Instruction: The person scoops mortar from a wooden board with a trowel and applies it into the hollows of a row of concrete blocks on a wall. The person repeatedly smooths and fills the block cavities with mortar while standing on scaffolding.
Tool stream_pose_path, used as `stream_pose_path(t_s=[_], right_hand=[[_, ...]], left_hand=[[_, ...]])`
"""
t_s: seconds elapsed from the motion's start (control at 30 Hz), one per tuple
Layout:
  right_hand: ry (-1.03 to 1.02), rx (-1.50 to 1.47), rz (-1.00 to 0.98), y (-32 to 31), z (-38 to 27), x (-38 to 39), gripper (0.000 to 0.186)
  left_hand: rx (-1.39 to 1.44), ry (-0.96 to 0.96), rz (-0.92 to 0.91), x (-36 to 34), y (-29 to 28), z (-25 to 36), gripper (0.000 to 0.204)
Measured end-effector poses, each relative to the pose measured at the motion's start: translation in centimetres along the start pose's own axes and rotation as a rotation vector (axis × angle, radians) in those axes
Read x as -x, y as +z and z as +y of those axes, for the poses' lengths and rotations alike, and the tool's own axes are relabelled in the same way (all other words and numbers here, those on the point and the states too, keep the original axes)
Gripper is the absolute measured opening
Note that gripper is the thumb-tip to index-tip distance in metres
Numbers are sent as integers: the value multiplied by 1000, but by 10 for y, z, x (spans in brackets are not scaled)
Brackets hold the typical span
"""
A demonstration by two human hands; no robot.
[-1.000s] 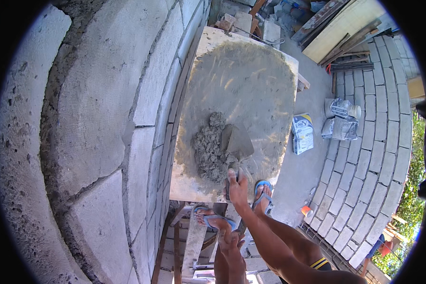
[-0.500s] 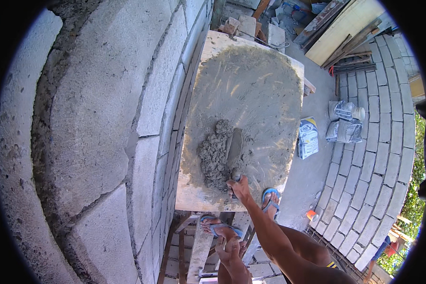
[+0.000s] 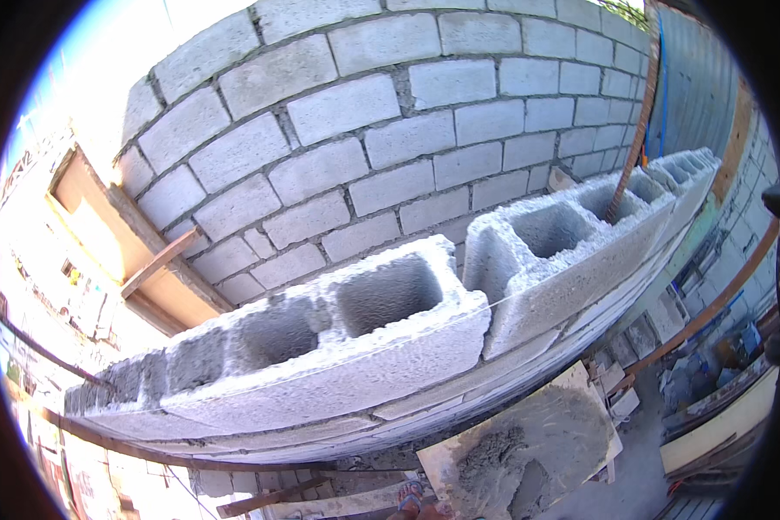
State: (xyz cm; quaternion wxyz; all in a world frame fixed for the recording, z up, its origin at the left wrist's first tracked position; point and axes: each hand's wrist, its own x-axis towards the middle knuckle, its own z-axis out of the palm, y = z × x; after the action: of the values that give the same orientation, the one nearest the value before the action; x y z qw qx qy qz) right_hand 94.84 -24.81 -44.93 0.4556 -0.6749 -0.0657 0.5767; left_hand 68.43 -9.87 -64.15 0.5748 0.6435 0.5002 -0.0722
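Note:
Neither of my hands shows clearly at this moment. Along the middle runs a wall of hollow concrete blocks [image 3: 338, 381], its top cells exposed, with a gap between two blocks. A thin string [image 3: 390, 347] follows its near top edge. Below the wall lies a mortar board [image 3: 446, 455] with a mound of wet grey mortar [image 3: 490, 459] on it. A smooth grey patch [image 3: 530, 490] beside the mound could be a trowel blade; I cannot tell. My sandalled foot [image 3: 410, 497] shows at the lower edge.
A taller block wall [image 3: 355, 130] stands behind. A rusty rebar [image 3: 637, 121] rises from the low wall's cells at the right. Wooden formwork [image 3: 147, 251] leans at the left. Planks [image 3: 719, 425] and rubble [image 3: 624, 347] lie at the lower right.
The view has swung up from the mortar board to the block wall. My right hand, which gripped a trowel in the mortar, and my left hand have left the picture.

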Motion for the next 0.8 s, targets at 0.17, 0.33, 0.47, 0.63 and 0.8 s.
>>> stream_pose_path(t_s=[0.17,0.33,0.47,0.63,0.8], right_hand=[[54,348,-237,0,-159,109,48],[136,747,-561,77,-344,215,62],[-114,1352,-733,184,-509,253,47],[-1165,2087,-627,348,-601,273,49],[-1038,2716,-256,450,-602,291,38]], left_hand=[[-22,378,-74,121,-60,50,49],[410,682,-399,276,-150,229,64],[383,901,-163,344,-253,360,76],[736,967,170,349,-329,411,82],[941,825,96,323,-333,403,83]])
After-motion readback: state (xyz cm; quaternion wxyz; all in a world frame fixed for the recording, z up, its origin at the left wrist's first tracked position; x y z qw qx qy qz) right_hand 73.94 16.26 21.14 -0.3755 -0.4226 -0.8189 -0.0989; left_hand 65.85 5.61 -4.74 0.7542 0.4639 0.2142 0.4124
